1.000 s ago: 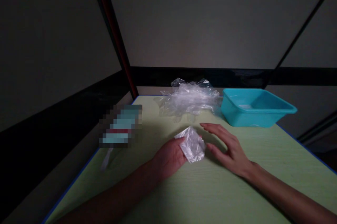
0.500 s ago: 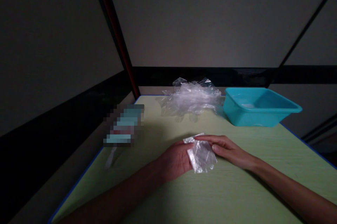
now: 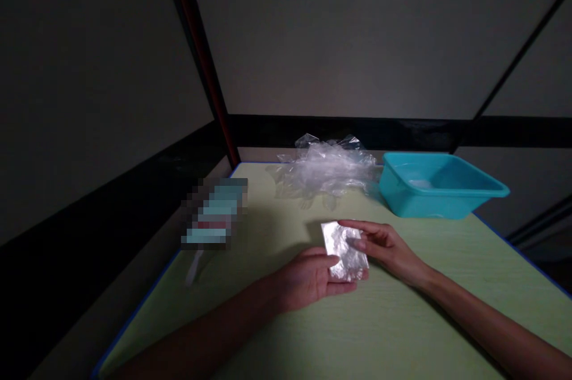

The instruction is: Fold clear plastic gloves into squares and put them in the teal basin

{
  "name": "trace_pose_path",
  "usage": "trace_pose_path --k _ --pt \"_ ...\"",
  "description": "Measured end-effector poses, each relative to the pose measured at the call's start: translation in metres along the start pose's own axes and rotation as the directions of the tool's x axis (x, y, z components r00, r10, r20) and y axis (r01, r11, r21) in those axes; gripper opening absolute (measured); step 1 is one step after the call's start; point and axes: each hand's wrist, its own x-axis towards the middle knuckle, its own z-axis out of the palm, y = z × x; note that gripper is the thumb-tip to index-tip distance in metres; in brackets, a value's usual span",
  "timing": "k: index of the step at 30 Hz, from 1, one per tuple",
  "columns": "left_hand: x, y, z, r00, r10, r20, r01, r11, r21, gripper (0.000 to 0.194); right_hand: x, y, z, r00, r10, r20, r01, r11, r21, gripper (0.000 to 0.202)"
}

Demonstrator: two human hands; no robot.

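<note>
No text or numbers can be read

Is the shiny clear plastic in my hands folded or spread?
Folded: the shiny clear plastic film forms a compact, creased square in your left hand and right hand.

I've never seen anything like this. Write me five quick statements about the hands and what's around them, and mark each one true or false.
1. The left hand holds a small shiny square of plastic, with its thumb on top. True.
2. The table has a bright red top. False: it is pale green.
3. As seen in the picture, the turquoise tub stands to the right of the heap of clear plastic. True.
4. The right hand is inside the turquoise tub. False: it is outside it, touching the shiny square.
5. The heap of clear plastic lies at the near edge of the table. False: it lies at the far end.
</note>
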Motion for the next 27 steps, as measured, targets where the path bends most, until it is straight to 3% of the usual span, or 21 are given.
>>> trace_pose_path --k 9,12,16,21,25,27 --pt "-0.002 0.0 0.002 0.996 -0.088 0.026 0.085 0.99 0.113 0.01 0.005 0.011 -0.001 0.988 -0.009 -0.153 0.009 1.0 0.0 0.043" --pt "-0.004 0.003 -0.001 0.997 -0.07 0.036 0.064 0.988 0.144 0.012 0.005 0.006 -0.003 0.981 -0.022 -0.194 0.018 1.0 -0.02 0.044" --pt "-0.01 0.019 -0.004 0.994 -0.105 -0.003 0.1 0.938 0.332 0.022 0.003 -0.014 -0.012 0.973 -0.02 -0.232 0.018 1.0 -0.01 0.044" --pt "0.002 0.056 0.005 0.997 -0.07 0.011 0.057 0.883 0.466 0.02 -0.01 -0.039 -0.047 0.956 -0.008 -0.292 -0.017 0.996 -0.082 0.044" --pt "0.037 0.079 0.024 0.999 -0.037 0.034 0.016 0.873 0.488 0.019 -0.023 -0.05 -0.083 0.905 -0.058 -0.422 0.037 0.998 -0.06 0.041" --pt "0.059 0.084 0.035 1.0 -0.022 -0.015 0.027 0.866 0.499 0.018 -0.029 -0.053 -0.098 0.868 -0.077 -0.491 0.071 0.997 -0.031 0.04"
